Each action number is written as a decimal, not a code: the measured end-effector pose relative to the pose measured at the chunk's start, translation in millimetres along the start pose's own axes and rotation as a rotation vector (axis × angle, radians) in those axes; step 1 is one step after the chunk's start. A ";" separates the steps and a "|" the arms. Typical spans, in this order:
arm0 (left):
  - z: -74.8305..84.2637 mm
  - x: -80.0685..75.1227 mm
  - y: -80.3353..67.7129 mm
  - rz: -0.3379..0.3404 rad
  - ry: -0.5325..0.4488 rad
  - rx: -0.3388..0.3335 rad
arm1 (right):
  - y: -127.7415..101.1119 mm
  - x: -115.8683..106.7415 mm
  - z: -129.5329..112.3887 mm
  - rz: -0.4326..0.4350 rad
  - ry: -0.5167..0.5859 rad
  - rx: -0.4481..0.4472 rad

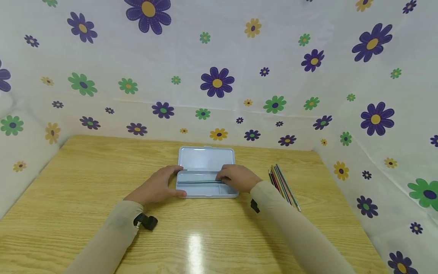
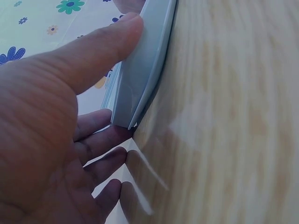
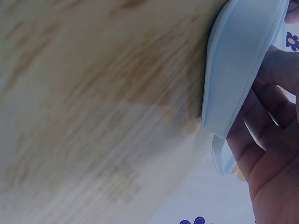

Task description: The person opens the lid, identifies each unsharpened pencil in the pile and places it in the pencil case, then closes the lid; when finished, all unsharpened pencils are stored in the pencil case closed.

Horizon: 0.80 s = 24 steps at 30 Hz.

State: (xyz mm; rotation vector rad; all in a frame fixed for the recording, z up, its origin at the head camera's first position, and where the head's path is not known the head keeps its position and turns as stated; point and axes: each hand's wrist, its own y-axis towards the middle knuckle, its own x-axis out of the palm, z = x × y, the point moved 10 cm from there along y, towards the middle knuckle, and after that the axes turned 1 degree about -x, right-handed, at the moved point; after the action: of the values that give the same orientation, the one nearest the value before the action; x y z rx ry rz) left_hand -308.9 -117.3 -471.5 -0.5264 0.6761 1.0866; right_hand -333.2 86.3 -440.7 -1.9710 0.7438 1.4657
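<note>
A light blue pencil case lies open on the wooden table, its lid flat toward the wall. One dark green pencil lies lengthwise in the near tray. My left hand grips the case's left end, thumb on the front edge and fingers at the far side. The left wrist view shows that thumb pressed on the case rim. My right hand rests over the tray's right end, fingertips pinching the pencil's end. In the right wrist view, the right hand's fingers lie against the case.
A bundle of several coloured pencils lies on the table just right of my right wrist. Flower-print sheeting walls in the table at the back and both sides. A black wrist strap sits on my left sleeve.
</note>
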 end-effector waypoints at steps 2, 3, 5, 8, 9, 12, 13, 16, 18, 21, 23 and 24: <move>-0.1 -0.2 0.1 0.002 0.001 0.001 | 0.0 -0.2 0.1 0.000 0.006 -0.004; 0.0 -0.4 0.1 0.003 0.004 0.002 | 0.1 -0.2 0.3 0.000 0.009 -0.004; 0.2 -0.5 -0.1 0.004 0.005 0.001 | -0.2 -0.1 1.0 0.002 0.017 -0.004; 0.8 -0.5 -0.4 0.003 0.005 -0.001 | -0.5 0.6 2.6 0.001 0.024 0.000; 1.0 -0.5 -0.6 0.003 0.006 -0.001 | -0.6 0.7 2.9 0.001 0.027 0.000; 0.5 -0.9 -1.2 0.005 0.009 -0.002 | -0.5 0.4 3.0 0.002 0.040 0.000; 0.3 -1.1 -1.3 0.006 0.008 -0.003 | -0.4 0.3 3.1 0.002 0.043 0.000; -0.2 -1.4 -1.1 0.007 0.008 -0.004 | -0.2 -0.1 3.3 -0.004 0.046 0.000; -0.4 -1.3 -1.0 0.008 0.008 -0.004 | -0.2 -0.2 3.8 -0.008 0.041 -0.001; -0.4 -1.1 -1.0 0.009 0.013 0.002 | -2.3 -2.4 4.4 -0.011 0.048 0.007; -0.4 -0.9 -0.9 0.010 0.016 0.007 | -5.8 -6.2 3.7 -0.001 0.052 0.010; -0.5 -0.7 -0.9 0.009 0.017 0.008 | -8.3 -8.2 3.2 0.006 0.053 0.008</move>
State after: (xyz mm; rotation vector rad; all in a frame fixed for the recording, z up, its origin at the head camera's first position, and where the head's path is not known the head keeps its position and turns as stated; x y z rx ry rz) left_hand -308.5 -118.4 -471.2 -0.5263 0.6979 1.0890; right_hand -331.3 95.1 -432.6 -2.0109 0.7772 1.4163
